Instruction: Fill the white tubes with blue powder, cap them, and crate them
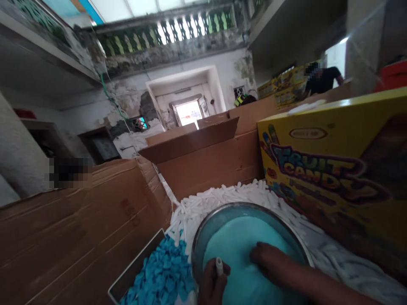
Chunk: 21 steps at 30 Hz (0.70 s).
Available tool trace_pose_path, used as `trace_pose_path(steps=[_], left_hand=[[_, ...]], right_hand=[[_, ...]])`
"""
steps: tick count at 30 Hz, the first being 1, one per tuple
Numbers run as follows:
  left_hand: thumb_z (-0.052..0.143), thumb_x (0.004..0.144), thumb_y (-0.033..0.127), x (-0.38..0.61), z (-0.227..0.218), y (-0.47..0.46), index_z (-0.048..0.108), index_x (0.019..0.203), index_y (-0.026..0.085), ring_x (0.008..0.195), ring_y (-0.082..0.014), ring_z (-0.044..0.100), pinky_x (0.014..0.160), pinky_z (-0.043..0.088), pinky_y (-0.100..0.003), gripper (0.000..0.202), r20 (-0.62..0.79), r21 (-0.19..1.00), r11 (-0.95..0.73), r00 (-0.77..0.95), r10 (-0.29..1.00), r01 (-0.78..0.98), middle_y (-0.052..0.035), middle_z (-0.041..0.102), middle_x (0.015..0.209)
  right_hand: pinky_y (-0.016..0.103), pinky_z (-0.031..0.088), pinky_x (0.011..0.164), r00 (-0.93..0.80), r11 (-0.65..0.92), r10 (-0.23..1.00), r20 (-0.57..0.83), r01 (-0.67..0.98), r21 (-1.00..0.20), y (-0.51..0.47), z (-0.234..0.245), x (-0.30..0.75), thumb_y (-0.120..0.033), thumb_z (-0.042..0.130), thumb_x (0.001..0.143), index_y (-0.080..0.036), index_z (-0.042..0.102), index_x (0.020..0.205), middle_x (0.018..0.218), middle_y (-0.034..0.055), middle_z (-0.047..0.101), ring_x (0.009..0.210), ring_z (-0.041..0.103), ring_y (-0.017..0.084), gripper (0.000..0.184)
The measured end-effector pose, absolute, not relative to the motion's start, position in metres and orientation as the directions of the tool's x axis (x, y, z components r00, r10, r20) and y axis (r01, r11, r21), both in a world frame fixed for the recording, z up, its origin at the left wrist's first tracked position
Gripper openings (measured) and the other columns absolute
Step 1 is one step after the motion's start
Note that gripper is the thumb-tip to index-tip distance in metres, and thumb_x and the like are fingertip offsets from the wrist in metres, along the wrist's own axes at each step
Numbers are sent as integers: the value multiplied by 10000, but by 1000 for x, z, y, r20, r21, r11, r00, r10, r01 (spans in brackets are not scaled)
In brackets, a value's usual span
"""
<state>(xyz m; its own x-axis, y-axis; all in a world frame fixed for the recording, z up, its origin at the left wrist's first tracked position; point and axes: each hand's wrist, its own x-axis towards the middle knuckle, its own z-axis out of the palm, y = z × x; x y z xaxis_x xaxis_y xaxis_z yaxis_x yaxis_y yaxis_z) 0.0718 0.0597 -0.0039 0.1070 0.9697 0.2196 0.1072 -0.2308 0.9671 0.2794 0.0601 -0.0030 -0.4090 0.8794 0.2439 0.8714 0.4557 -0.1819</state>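
Low in the head view, my left hand pinches a small white plastic tube upright, its open mouth facing up. My right hand reaches in from the right, with curled fingers down at the light blue powder; what those fingertips hold is hidden. The powder fills much of a round metal bowl, and both hands are over it. Left of the bowl, small blue plastic pieces lie heaped in a shallow tray. Many white tubes surround the bowl's far side.
Cardboard walls rise behind the tubes, and another cardboard side stands at left. A yellow fruit candy box borders the right. Beyond it a person in dark clothing bends near stacked yellow boxes. Another head shows at far left.
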Motion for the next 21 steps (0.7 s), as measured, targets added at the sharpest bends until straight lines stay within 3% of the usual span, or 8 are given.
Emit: trace_pose_path(steps=[6, 11, 16, 21], left_hand=[[596, 726, 411, 62, 13, 54, 629, 882, 180, 898, -218, 563, 802, 427, -304, 281, 140, 971, -168, 167, 976, 168, -59, 645, 899], [612, 704, 277, 67, 16, 56, 635, 868, 183, 874, -198, 575, 795, 424, -296, 191, 76, 980, -117, 238, 968, 161, -34, 662, 867], [593, 700, 205, 68, 10, 58, 612, 885, 183, 890, -180, 581, 816, 420, -285, 188, 62, 986, -97, 247, 967, 132, -29, 662, 895], [553, 731, 202, 68, 7, 55, 603, 919, 171, 872, -180, 585, 802, 432, -289, 197, 28, 953, -119, 308, 951, 280, -36, 655, 904]], right_hand=[[310, 455, 685, -411, 451, 892, 188, 837, -311, 57, 13, 283, -31, 424, 665, -175, 645, 846, 873, 94, 677, 804, 611, 234, 319], [304, 454, 733, -402, 433, 901, 163, 817, -381, 55, 18, 289, -99, 447, 748, -142, 623, 957, 940, 104, 657, 850, 604, 225, 277], [282, 448, 715, -411, 471, 882, 230, 783, -406, 55, 13, 297, -147, 474, 776, -140, 611, 962, 907, 92, 647, 818, 599, 199, 231], [271, 447, 691, -410, 511, 858, 310, 746, -426, 48, 14, 300, -157, 481, 789, -145, 607, 937, 871, 73, 643, 788, 597, 179, 195]])
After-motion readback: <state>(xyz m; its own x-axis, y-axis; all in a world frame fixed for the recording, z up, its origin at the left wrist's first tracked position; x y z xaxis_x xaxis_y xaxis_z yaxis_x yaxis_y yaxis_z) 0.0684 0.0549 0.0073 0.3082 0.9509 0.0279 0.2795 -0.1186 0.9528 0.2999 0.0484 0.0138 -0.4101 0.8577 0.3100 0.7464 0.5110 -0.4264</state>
